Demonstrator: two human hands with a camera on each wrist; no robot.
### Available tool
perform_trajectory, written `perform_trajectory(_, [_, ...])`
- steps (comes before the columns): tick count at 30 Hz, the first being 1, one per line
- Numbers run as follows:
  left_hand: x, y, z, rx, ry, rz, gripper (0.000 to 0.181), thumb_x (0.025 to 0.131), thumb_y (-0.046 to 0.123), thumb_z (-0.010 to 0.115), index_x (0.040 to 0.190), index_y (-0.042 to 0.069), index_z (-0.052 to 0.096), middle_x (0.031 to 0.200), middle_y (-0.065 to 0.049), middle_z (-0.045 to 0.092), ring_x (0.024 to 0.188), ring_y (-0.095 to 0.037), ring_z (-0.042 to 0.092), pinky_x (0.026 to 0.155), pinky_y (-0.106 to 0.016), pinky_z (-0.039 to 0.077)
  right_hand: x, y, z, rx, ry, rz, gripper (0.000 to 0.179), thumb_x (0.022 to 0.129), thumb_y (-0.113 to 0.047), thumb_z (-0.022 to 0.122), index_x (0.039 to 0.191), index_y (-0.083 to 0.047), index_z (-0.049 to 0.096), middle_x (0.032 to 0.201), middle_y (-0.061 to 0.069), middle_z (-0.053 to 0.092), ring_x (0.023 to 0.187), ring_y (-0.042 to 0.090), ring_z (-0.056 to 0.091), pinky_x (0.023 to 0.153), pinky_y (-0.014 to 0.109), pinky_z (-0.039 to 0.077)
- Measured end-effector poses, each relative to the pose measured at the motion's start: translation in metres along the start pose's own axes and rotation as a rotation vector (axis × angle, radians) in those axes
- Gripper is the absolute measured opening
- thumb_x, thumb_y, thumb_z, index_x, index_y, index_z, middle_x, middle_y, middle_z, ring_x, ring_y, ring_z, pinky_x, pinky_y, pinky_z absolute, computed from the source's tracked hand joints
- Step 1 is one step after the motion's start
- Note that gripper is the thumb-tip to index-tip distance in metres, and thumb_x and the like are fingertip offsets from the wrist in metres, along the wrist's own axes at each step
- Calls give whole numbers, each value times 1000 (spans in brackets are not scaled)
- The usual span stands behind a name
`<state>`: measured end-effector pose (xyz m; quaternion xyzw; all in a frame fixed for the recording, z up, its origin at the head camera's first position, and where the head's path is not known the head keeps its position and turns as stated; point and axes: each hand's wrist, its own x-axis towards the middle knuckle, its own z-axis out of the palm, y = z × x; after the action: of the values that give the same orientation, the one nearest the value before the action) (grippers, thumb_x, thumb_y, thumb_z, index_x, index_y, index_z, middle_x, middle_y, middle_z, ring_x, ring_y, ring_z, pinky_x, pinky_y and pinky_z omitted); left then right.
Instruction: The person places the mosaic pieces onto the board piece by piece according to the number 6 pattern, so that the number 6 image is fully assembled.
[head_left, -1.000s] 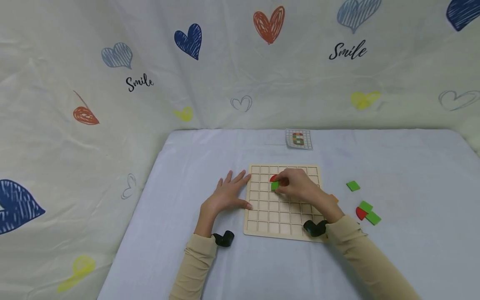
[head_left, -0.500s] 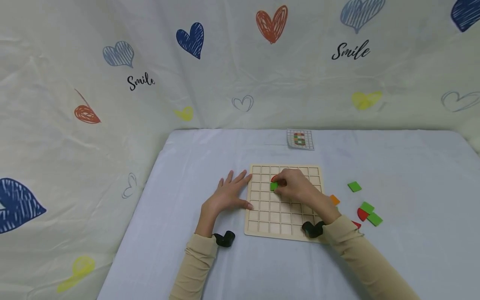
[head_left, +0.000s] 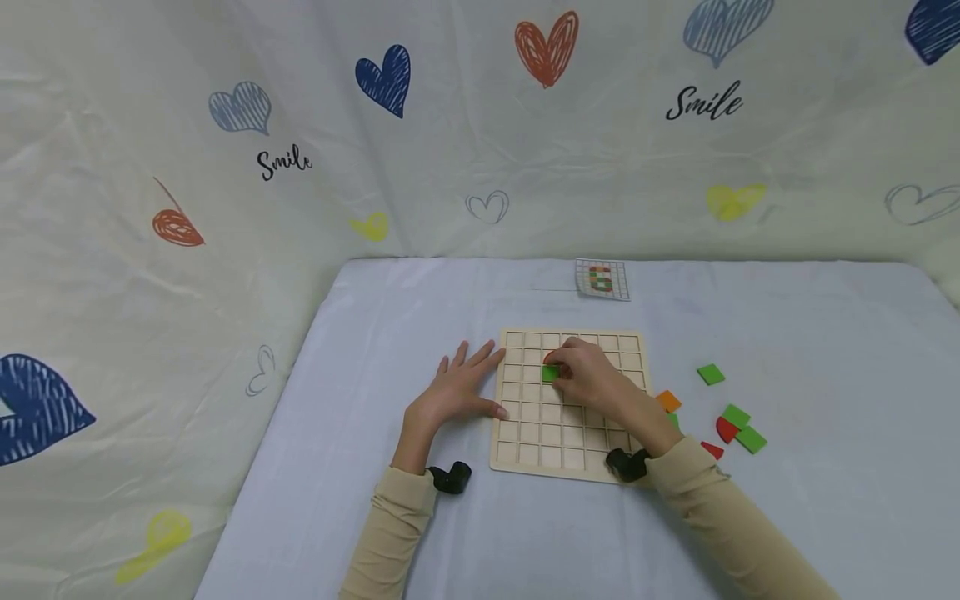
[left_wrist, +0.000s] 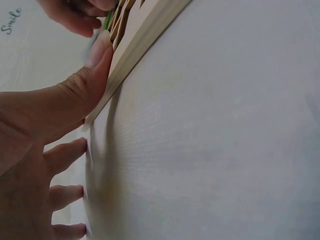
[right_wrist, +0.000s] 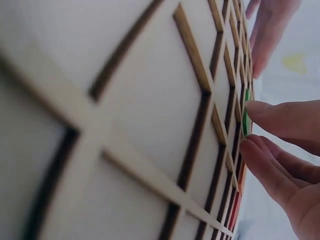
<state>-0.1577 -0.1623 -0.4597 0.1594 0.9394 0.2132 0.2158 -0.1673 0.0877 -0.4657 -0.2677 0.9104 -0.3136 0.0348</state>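
A wooden grid board (head_left: pixel 528 433) lies on the table. My right hand (head_left: pixel 596 379) is over its upper middle, thumb and fingertips pinching a green square tile (head_left: pixel 550 373) at one cell. Just above that tile, a red rounded piece (head_left: pixel 549 357) shows, partly covered by the fingers. In the right wrist view the green tile (right_wrist: pixel 246 114) stands between thumb and fingertips, with red (right_wrist: pixel 234 207) and orange pieces lower along the board. My left hand (head_left: pixel 453 396) spreads its fingers at the board's left side, its thumb (left_wrist: pixel 95 65) resting on the edge.
Right of the board lie loose pieces: an orange tile (head_left: pixel 668 401), a green tile (head_left: pixel 711 374), red pieces (head_left: pixel 727 430) and more green ones. A card with a coloured grid pattern (head_left: pixel 602 280) lies behind the board. A heart-printed cloth (head_left: pixel 420 167) hangs behind the white table.
The green tile now looks flatter and squarer in its cell. My right forearm has shifted slightly, uncovering the orange and red pieces beside it. The left hand stays in place.
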Motion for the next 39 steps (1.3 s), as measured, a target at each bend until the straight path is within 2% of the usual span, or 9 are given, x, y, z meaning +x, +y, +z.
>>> perform_trajectory(8, [0,2,0,-4,5,-13,103,82,45,85,165,26,27,173,3,15,161,-36,-3,127,-61,1,-17,-1,-15,-11,43,-1,26,80,14,65,103,7,75,96,17,71,81,23,64,72,36,57])
perform_trajectory(13, [0,3,1,-2,4,-22,104,81,45,86,165,26,27,173,3,15,161,-35,-4,128,-60,1,-32,1,-28,-18,36,13,22,83,10,71,104,5,75,97,15,71,83,25,67,74,39,59])
perform_trajectory(19, [2,2,2,-1,2,-24,104,81,44,86,165,26,26,173,3,14,161,-36,-4,128,-60,1,-52,9,-38,-52,10,90,24,87,-1,76,111,-1,76,110,13,73,94,28,67,81,46,58])
perform_trajectory(25, [2,2,2,-5,2,-26,104,81,44,86,165,26,27,173,3,15,161,-36,-4,128,-60,1,-68,18,-45,-85,18,131,25,88,-3,77,113,-2,75,117,18,71,103,34,66,87,52,57])
perform_trajectory(32, [2,2,3,-2,3,-26,104,81,44,86,165,26,27,173,3,15,161,-36,-4,127,-61,1,-86,30,-54,-88,30,116,30,84,-3,81,114,-1,75,117,18,71,107,37,64,86,51,57])
perform_trajectory(39, [2,1,5,-6,2,-30,105,81,44,86,165,27,26,173,4,14,161,-35,-5,128,-60,0,-101,44,-61,-115,6,134,30,85,-1,78,115,2,74,118,20,71,111,41,64,90,56,57])
